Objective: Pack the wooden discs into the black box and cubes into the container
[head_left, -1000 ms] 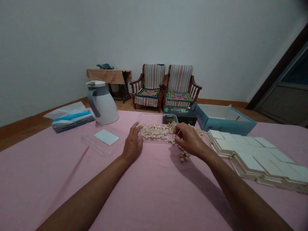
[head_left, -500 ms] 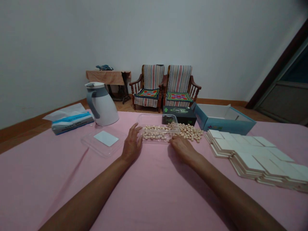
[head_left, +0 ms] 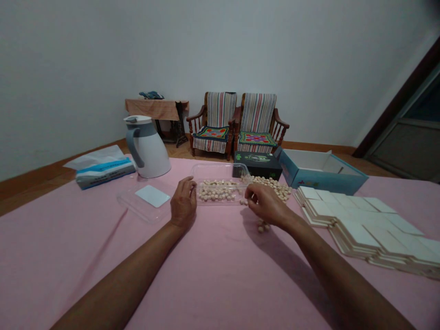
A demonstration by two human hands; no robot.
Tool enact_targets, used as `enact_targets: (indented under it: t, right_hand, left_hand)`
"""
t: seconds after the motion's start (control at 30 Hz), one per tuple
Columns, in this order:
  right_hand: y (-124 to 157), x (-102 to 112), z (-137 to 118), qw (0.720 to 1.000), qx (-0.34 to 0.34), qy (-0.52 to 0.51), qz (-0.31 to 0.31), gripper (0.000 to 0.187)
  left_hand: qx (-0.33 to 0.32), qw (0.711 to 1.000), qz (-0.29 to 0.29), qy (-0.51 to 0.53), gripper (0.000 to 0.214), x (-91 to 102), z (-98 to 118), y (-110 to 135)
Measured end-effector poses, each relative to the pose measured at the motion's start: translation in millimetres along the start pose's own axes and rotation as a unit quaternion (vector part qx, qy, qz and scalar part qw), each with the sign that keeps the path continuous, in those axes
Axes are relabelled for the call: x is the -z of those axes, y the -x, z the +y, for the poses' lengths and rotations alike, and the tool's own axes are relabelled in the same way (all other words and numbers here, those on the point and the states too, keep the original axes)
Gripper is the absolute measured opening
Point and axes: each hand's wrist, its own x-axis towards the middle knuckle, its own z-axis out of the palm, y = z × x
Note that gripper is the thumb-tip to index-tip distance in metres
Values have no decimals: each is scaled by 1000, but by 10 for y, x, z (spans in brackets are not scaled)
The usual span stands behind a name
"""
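Observation:
A clear plastic container (head_left: 220, 203) holds many small round cream-coloured beads (head_left: 217, 190). My left hand (head_left: 184, 201) stands at its left end, fingers curled over the edge and thumb against the side. By the right end, my right hand (head_left: 266, 201) is raised a little over the cloth with its fingers curled together; what is inside them, if anything, is hidden. Beyond that hand lies a heap of loose beads (head_left: 273, 184). A few stray beads (head_left: 263, 226) rest below its wrist. The clear lid (head_left: 129, 201), with a white label (head_left: 153, 196), lies to the left.
A black box (head_left: 257, 164) and an open blue box (head_left: 330, 181) stand behind the heap. Stacked pale wooden tiles (head_left: 360, 220) spread at the right. A white-grey jug (head_left: 151, 151) and a tissue pack (head_left: 105, 172) stand left on the pink cloth (head_left: 220, 275).
My right hand has risen and moved slightly right, away from the container's front corner. Stray beads now show below it. The container and my left hand have shifted a little left.

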Motion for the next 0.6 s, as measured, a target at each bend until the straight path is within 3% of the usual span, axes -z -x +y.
enact_targets:
  t: [0.13, 0.23, 0.3, 0.47, 0.6]
  right_hand:
    - [-16, 128, -48, 982, 27, -118, 145, 24]
    - [-13, 145, -47, 976, 26, -122, 178, 24]
    - [-14, 122, -24, 987, 2, -76, 141, 19]
    - [-14, -75, 15, 995, 9, 80, -58, 23]
    - [-5, -252, -34, 981, 55, 165, -91, 27]
  left_hand:
    - [-2, 1000, -9, 7, 13, 4, 10, 10]
    - [5, 1000, -11, 9, 13, 5, 4, 11]
    - [9, 1000, -6, 4, 14, 3, -3, 6]
    - [23, 1000, 11, -3, 15, -4, -18, -8]
    - [26, 1000, 15, -8, 15, -11, -34, -1]
